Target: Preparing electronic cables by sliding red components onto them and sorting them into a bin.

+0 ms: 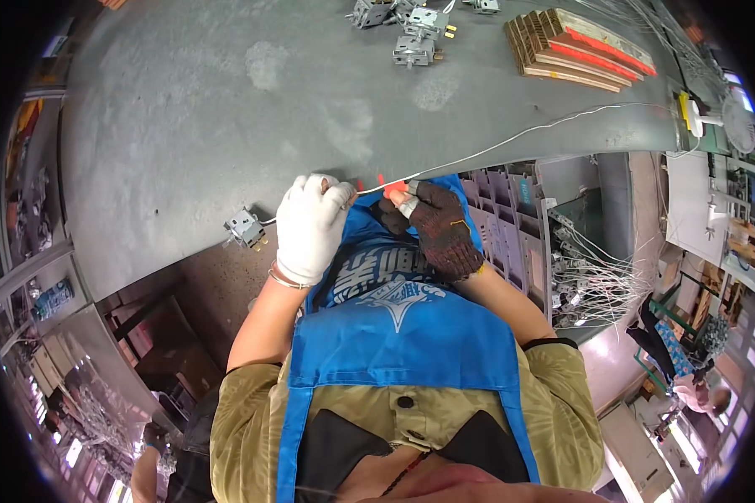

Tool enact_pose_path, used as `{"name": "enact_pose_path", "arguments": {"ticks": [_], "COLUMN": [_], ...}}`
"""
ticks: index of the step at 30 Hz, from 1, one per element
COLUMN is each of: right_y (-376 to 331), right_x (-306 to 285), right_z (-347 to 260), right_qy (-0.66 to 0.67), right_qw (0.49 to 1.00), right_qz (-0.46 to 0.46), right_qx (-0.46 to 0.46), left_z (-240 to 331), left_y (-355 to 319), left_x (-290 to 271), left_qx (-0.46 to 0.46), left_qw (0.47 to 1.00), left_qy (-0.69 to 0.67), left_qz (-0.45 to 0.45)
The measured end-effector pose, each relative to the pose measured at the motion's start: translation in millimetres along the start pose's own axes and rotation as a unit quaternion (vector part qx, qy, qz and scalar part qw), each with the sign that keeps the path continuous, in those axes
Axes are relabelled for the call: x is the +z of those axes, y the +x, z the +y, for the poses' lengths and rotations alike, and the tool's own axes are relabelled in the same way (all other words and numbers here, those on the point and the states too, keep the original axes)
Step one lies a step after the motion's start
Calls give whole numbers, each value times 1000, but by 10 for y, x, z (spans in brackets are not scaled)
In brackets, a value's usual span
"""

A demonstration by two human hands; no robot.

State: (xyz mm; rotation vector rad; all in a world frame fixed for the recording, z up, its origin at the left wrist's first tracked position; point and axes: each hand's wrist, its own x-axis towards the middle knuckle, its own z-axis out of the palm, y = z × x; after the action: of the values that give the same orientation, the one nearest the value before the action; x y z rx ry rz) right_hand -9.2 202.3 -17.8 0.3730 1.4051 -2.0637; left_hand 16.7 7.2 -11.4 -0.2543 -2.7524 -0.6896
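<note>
My left hand (310, 226), in a white glove, is closed with its fingertips pinching a thin pale wire (478, 153) at the table's near edge. Just left of it, a small metal box-shaped control unit (244, 228) with brass-coloured prongs lies at the edge, the wire running from it under the hand. My right hand (440, 226), in a dark glove with bare fingertips showing, closes on the same wire beside a small orange-red piece (394, 186). Whether it also grips that piece is hard to tell. Rightward, the wire stretches across the table.
Several similar metal units (415, 38) lie at the table's far side. A stack of cardboard strips with red edges (575, 50) sits far right. A small white fan (713, 120) stands at the right edge. Below it, many wired units (591, 285) fill a rack. Other people work nearby.
</note>
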Motion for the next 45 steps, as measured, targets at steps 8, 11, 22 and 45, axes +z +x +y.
{"name": "enact_pose_path", "arguments": {"ticks": [8, 11, 22, 45], "right_y": [-46, -44, 78, -42], "right_x": [105, 150, -31, 177], "right_z": [-29, -19, 236, 27], "right_qy": [-8, -20, -111, -145], "right_qw": [997, 996, 992, 987], "right_qz": [44, 71, 47, -61], "right_qx": [60, 53, -50, 7], "left_z": [-24, -22, -14, -31], "left_y": [-48, -41, -13, -22], "left_x": [-44, -46, -34, -29], "left_qx": [7, 12, 13, 5], "left_qw": [1000, 1000, 1000, 999], "left_qy": [-1, -1, 5, -2], "left_qz": [-26, -28, -21, -35]}}
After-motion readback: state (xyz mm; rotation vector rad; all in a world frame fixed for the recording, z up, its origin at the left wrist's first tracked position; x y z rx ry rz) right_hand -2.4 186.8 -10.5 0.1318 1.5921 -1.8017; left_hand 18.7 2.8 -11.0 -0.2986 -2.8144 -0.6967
